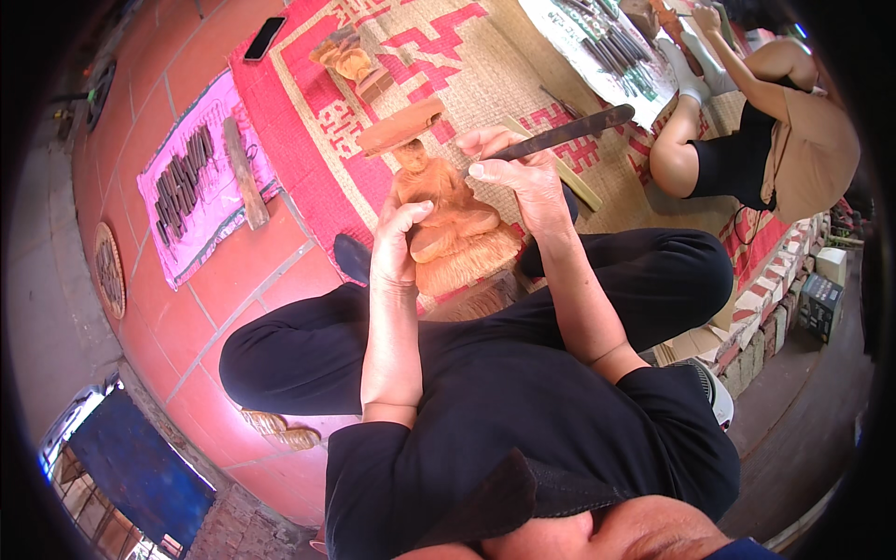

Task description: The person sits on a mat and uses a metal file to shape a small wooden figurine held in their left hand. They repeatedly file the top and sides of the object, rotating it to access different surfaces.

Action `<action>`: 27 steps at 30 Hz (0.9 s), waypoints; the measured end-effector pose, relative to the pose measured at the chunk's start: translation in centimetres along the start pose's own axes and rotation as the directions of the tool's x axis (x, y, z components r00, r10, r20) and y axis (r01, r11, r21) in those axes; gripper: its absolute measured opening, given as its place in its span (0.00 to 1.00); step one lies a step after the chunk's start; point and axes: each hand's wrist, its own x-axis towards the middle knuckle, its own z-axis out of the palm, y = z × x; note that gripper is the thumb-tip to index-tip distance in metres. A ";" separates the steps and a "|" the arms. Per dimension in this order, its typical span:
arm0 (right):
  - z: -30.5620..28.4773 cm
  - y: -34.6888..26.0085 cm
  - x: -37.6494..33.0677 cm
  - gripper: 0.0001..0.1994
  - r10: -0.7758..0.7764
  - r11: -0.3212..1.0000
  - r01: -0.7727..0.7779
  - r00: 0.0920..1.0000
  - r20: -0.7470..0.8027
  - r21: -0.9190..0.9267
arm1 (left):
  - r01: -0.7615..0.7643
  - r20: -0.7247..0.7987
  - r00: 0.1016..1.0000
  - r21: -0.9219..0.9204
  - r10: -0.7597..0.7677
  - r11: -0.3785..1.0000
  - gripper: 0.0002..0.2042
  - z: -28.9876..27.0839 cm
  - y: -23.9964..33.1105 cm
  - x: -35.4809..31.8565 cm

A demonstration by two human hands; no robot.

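Note:
A carved wooden figure (446, 210) of orange-brown wood stands between my knees on a woven mat. My left hand (396, 245) grips its left side and steadies it. My right hand (519, 171) is closed on a dark chisel (569, 132), whose handle points up to the right. The blade end reaches toward the figure's upper part, hidden behind my fingers. A wooden mallet (401, 128) lies just beyond the figure's head.
A pink cloth (191, 182) on the tiled floor at left holds several dark chisels and a wooden stick (245, 173). A smaller carving (347, 58) and a phone (264, 38) lie farther off. Another person (747, 140) sits at the upper right near more tools (616, 47).

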 end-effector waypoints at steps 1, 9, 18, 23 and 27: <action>0.0 -0.1 0.0 0.04 0.008 1.000 -0.008 1.000 0.015 -0.005 | 0.005 0.010 1.000 0.002 -0.005 1.000 0.33 -0.1 0.0 0.0; 0.6 -1.5 -0.2 0.04 0.184 0.982 -0.178 0.973 0.136 -0.059 | 0.097 0.045 0.994 -0.046 -0.095 0.994 0.29 -0.3 -0.3 0.0; 1.1 -0.8 -0.6 0.03 0.129 0.986 -0.125 0.991 0.032 -0.111 | 0.065 0.075 0.995 0.037 -0.067 0.997 0.28 0.3 0.1 -0.3; 0.2 -1.5 -0.2 0.03 0.165 0.986 -0.166 0.986 -0.025 -0.023 | 0.072 0.073 0.994 0.048 -0.076 0.996 0.26 0.8 0.1 -0.5; 0.4 -0.9 -0.4 0.03 0.073 0.994 -0.067 0.994 0.076 -0.087 | 0.094 0.045 0.994 0.014 -0.095 0.995 0.25 1.1 0.8 -0.8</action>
